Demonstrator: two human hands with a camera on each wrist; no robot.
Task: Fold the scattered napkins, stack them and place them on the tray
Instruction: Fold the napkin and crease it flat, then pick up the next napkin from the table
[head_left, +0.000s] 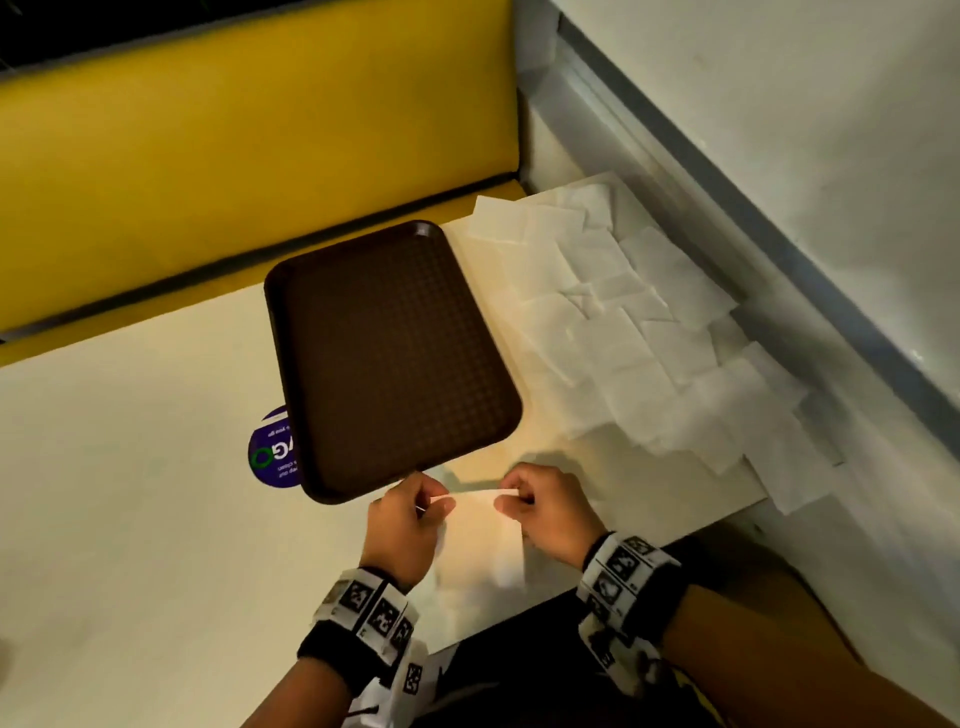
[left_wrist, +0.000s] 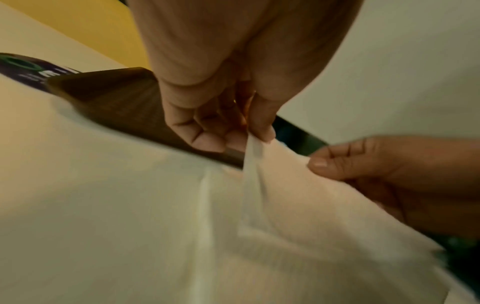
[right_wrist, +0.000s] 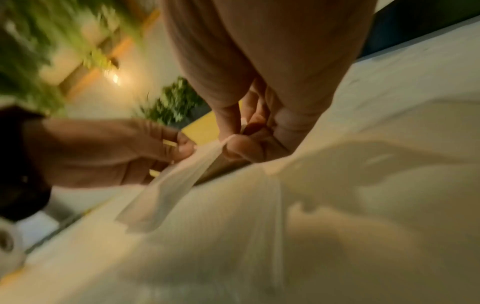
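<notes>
One white napkin (head_left: 480, 540) hangs over the table's near edge, its far edge lifted. My left hand (head_left: 415, 512) pinches its left corner and my right hand (head_left: 524, 501) pinches its right corner, both just in front of the brown tray (head_left: 384, 358), which holds nothing. In the left wrist view the napkin (left_wrist: 298, 205) runs from my left hand's thumb and finger (left_wrist: 259, 135) across to my right hand (left_wrist: 363, 164). The right wrist view shows my right hand (right_wrist: 233, 142) pinching a napkin (right_wrist: 168, 191) fold, with my left hand (right_wrist: 130, 148) opposite. Several unfolded napkins (head_left: 623, 332) lie scattered to the tray's right.
The cream table (head_left: 130, 519) extends left; a round purple sticker (head_left: 272, 457) sits partly under the tray's left corner. A yellow bench seat (head_left: 234, 135) stands behind the table, and a grey wall ledge (head_left: 779, 234) runs along the right, where some napkins overhang the table edge.
</notes>
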